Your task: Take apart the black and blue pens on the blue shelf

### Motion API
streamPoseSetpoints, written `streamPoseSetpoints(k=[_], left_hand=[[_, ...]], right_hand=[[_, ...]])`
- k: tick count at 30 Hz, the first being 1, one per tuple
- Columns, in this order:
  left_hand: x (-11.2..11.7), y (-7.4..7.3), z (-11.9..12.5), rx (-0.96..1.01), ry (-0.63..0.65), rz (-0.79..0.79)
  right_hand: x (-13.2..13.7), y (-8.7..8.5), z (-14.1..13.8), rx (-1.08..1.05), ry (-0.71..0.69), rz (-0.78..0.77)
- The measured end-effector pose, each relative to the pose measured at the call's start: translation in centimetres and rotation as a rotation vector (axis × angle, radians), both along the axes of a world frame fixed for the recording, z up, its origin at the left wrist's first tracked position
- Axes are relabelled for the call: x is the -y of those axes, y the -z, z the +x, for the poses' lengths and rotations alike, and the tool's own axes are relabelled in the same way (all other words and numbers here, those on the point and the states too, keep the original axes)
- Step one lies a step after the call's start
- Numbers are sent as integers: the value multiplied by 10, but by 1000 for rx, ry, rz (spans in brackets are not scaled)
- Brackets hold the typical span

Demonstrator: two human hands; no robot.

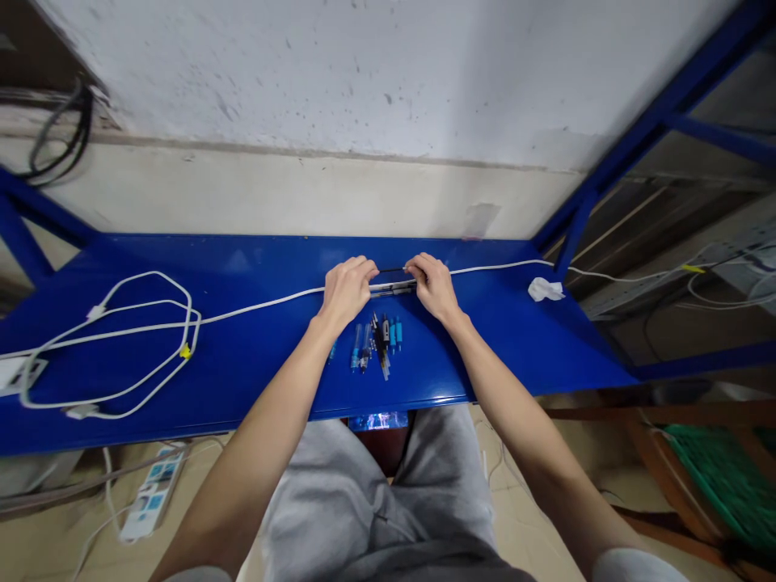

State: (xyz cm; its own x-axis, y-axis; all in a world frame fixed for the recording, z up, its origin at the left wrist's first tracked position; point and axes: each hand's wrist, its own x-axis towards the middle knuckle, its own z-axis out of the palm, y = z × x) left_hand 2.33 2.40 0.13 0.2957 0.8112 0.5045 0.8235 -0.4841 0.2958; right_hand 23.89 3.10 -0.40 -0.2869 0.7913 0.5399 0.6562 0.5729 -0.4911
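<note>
My left hand (347, 289) and my right hand (432, 283) are both closed on the two ends of a thin pen-like object (394, 285), held level just above the blue shelf top (242, 356). A thin black piece (393, 270) runs between my fingertips above it. Just in front of my hands lies a small pile of pen parts (376, 339), several blue and clear pieces with dark ones among them. A white cable (260, 305) passes right behind my hands.
A coiled white cable (115, 339) lies on the left of the shelf, with a white adapter (18, 373) at the edge. A crumpled white tissue (546, 288) sits at the right. A power strip (151, 493) lies on the floor. Blue rack posts (606, 178) rise right.
</note>
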Motion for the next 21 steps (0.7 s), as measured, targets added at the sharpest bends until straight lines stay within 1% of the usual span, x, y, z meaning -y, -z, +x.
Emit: streamPoseSetpoints(k=[3,4,7,9,10,12,16,21], left_hand=[[-1,1,0,23,-8,29],[-1,1,-1,32,-15,34],[-2,1,-3,69,-68,42],[-2,1,-3,92,-101,48],[-2,1,-3,99,-106,48],[-2,0,-2,102,-100,40],[-2,0,-1,112,-107,25],[-2,1,-2,122,-105,4]], right_hand=[[0,-1,-2,-141,-13,-2],[0,-2,-2,-206,3,-4],[-2,-5,3,-409,120,-7],[-2,-7,5,-469,165,-32],[-1,-8,5,-468,151,-56],[2,-9,1,-438,79,-117],[14,-10,-18,-388,-57,-222],[24,-9,-32,-276,-181,-282]])
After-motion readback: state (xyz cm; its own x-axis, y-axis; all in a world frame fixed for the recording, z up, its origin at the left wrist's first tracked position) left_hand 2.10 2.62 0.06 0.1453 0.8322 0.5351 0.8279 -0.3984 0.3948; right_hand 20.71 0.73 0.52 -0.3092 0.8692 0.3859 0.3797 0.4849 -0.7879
